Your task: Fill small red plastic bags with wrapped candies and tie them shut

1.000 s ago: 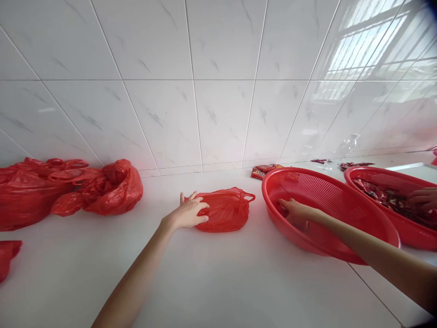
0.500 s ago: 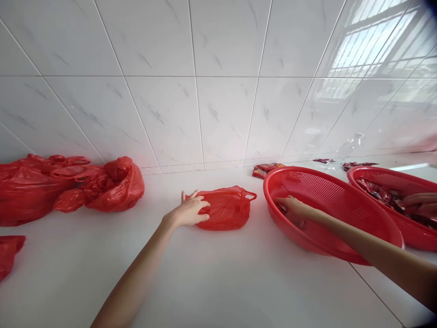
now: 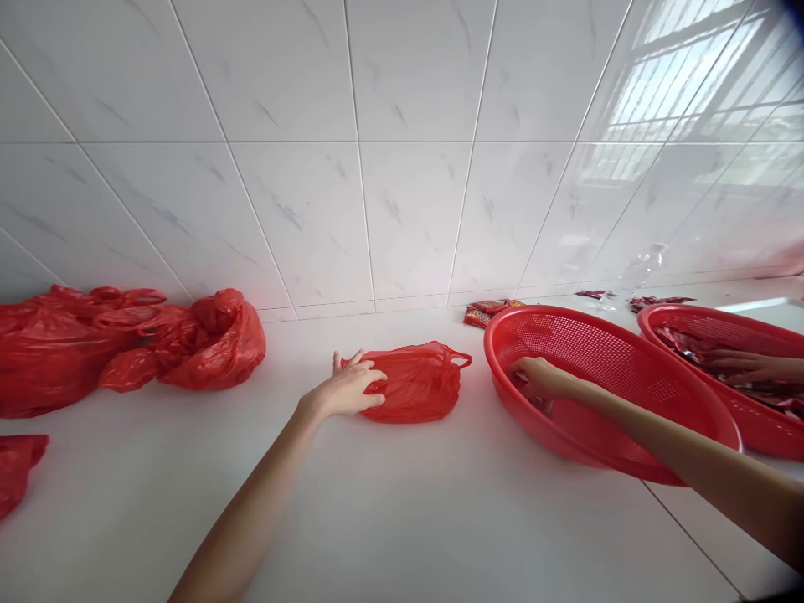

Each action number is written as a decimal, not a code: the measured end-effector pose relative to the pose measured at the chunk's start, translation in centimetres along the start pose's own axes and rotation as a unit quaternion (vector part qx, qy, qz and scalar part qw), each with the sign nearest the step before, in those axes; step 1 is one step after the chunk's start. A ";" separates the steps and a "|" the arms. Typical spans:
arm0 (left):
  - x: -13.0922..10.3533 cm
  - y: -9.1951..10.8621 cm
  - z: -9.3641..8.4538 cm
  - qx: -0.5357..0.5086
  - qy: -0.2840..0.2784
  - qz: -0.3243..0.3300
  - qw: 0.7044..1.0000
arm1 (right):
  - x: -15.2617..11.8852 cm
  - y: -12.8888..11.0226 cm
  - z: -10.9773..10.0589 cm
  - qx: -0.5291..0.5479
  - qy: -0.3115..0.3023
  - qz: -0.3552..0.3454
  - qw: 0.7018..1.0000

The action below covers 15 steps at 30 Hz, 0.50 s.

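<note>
A thin red plastic bag [image 3: 420, 385] lies on the white counter with a loop handle at its right end. My left hand [image 3: 353, 385] rests on the bag's left end, its fingers spread. My right hand [image 3: 538, 378] reaches down inside a red perforated basket [image 3: 628, 368], near its left wall. Its fingers point down over small dark red packets [image 3: 520, 378], and the fingertips are partly hidden, so a grip on them cannot be made out.
Filled red bags [image 3: 213, 343] stand at the left by the tiled wall. Small packets [image 3: 483, 313] lie behind the basket. At the right, another person's hand [image 3: 754, 367] is in a second red basket [image 3: 754, 410]; a clear bottle [image 3: 641, 272] stands behind.
My right hand has shifted slightly within the basket, its fingers bent more. The other person's hand has moved left over the packets. My left hand has stayed still.
</note>
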State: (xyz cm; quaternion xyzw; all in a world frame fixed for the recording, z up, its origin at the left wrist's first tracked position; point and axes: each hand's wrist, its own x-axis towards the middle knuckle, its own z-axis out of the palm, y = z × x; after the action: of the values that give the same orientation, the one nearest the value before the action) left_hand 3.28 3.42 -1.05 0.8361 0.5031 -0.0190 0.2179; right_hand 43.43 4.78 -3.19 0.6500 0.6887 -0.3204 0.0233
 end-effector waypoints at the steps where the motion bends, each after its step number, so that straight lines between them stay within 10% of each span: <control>1: 0.0 0.0 0.0 0.000 0.000 0.000 1.000 | -0.1 0.0 -0.3 0.013 0.003 -0.001 1.000; 8: 0.0 0.3 -0.1 -0.003 -0.005 -0.002 1.000 | -0.8 -0.2 -1.9 0.171 -0.063 -0.065 0.981; 15: -0.2 0.4 -0.1 -0.005 -0.004 0.002 1.000 | -0.3 -1.4 -0.5 0.081 -0.029 -0.017 0.996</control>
State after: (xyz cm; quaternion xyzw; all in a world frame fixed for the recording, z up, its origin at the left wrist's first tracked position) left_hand 3.57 3.14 -0.76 0.8358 0.5008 -0.0195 0.2244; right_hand 42.38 4.79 -2.04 0.6282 0.6707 -0.3940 -0.0153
